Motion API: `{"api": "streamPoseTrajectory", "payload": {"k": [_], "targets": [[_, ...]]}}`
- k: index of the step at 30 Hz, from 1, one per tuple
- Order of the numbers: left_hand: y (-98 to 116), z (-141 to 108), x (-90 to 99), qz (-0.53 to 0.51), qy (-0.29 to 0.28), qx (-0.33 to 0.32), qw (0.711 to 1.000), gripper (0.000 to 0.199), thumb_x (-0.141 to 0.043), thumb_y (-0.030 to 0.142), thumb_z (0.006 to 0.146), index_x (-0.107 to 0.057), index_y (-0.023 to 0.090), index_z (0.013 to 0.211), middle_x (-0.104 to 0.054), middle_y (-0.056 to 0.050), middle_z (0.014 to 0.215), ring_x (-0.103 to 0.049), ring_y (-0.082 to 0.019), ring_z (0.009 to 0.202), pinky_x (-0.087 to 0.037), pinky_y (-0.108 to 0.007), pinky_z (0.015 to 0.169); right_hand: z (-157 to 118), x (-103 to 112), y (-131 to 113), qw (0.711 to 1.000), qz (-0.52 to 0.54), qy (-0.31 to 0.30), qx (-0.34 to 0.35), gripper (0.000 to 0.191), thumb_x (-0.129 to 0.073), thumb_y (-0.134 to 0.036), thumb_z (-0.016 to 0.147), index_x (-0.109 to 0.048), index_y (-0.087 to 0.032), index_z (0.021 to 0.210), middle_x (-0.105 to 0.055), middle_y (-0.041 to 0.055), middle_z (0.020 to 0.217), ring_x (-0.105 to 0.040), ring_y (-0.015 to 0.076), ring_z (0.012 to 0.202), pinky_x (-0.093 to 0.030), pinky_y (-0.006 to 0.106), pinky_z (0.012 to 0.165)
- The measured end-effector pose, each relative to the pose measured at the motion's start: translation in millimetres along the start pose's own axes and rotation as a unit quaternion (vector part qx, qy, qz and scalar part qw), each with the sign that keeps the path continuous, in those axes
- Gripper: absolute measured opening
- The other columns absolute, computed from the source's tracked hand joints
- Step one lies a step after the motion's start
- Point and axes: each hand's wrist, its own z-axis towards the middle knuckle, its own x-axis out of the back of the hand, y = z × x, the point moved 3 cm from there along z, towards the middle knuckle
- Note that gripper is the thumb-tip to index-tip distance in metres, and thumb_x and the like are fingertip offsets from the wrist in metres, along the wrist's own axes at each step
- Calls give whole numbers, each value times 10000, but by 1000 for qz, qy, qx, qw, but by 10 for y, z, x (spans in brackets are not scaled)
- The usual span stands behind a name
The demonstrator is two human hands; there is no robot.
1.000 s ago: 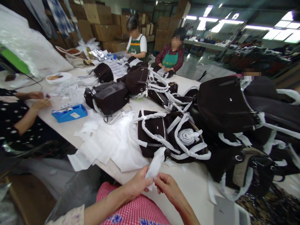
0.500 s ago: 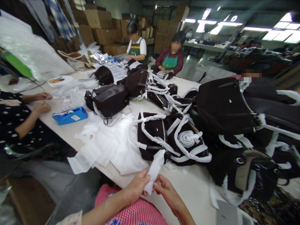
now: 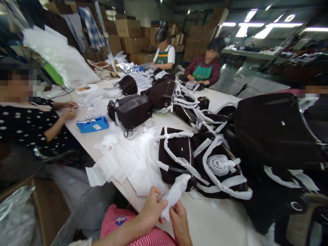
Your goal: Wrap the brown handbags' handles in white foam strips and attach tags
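Note:
Between my hands, over the table's front edge, is a white wrapped strip (image 3: 176, 192), apparently foam sheet or tissue rolled round something hidden inside. My left hand (image 3: 153, 206) pinches its near end from the left, thumb on top. From the right, the fingers of my right hand (image 3: 178, 216) close on the strip's lower side. The far end of the strip points toward a dark brown bag (image 3: 173, 145) whose straps are wrapped in white. A pile of white foam sheets (image 3: 138, 164) lies just left of the bag.
More dark bags (image 3: 135, 111) cover the table, with a large one (image 3: 266, 126) at the right. A blue tape dispenser (image 3: 92, 125) stands near the left edge, beside a co-worker in a polka-dot top (image 3: 25, 119). Two people in green aprons work across the table.
The view has swung left, so things appear further right and the polka-dot co-worker shows more. My right hand has turned more upright against the strip; both hands still hold it.

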Motion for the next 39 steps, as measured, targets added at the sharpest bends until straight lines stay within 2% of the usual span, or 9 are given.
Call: {"api": "streamPoseTrajectory", "payload": {"k": [6,9,17,19,23,27,30,34,39], "targets": [[-31,-85,-13,-106,22,126,986,315,-566,181,771,-317,206,963,-568,22,708,-545,-120,487,-376,-214,395,37,-6,78,1000,0,-9,-22,419,-751,-385,591,-657,-209,960,-723,72,902,-649,279,810,-519,371,704],[-65,-118,-65,-144,-12,153,978,297,-591,163,741,-368,189,936,-577,13,679,-554,-129,507,-379,-219,410,73,13,78,998,-39,-29,-27,579,-734,-436,592,-615,-223,1117,-707,51,789,-639,270,690,-513,362,596],[-106,-2,-56,-105,5,24,994,214,-617,168,655,-481,181,819,-488,64,652,-474,-86,455,-348,-197,371,222,-11,-99,984,-159,-72,30,431,-680,-537,612,-654,-177,849,-703,76,746,-643,246,666,-528,341,612],[-77,16,-15,-95,0,15,995,189,-581,156,667,-491,176,832,-484,66,629,-460,-83,443,-350,-199,382,190,22,-153,966,-221,-129,-24,364,-624,-531,666,-641,-177,746,-684,65,687,-621,210,607,-495,301,544],[-1,5,94,-56,0,-6,998,171,-542,146,666,-517,166,834,-476,62,625,-449,-82,464,-342,-197,406,45,163,-470,869,-405,-261,-110,331,-523,-448,797,-605,-171,634,-604,18,557,-497,121,443,-367,227,425],[58,-7,127,-6,6,-55,998,142,-550,181,672,-530,170,812,-471,59,630,-451,-96,537,-332,-194,446,91,4,-1136,836,-482,-232,124,299,-442,-386,900,-648,-201,787,-649,39,734,-590,172,689,-454,281,657],[62,25,105,12,23,-82,996,142,-602,216,664,-523,172,774,-461,59,625,-449,-107,605,-350,-208,523,185,-309,-1398,763,-529,-245,280,156,-584,-265,829,-657,-235,965,-649,64,1008,-579,227,955,-424,360,854],[45,70,101,6,10,-105,994,201,-660,271,653,-538,163,770,-532,27,726,-497,-140,730,-405,-244,669,280,-553,-1351,705,-562,-322,289,122,-576,-106,808,-599,-217,765,-639,5,853,-569,183,835,-408,333,775],[92,1,125,25,-86,-93,992,289,-582,436,763,-599,163,856,-594,-8,817,-537,-179,812,-436,-291,765,169,-492,-1274,700,-524,-309,375,149,-501,-104,871,-526,-200,759,-596,6,800,-531,174,771,-362,332,713]]}}
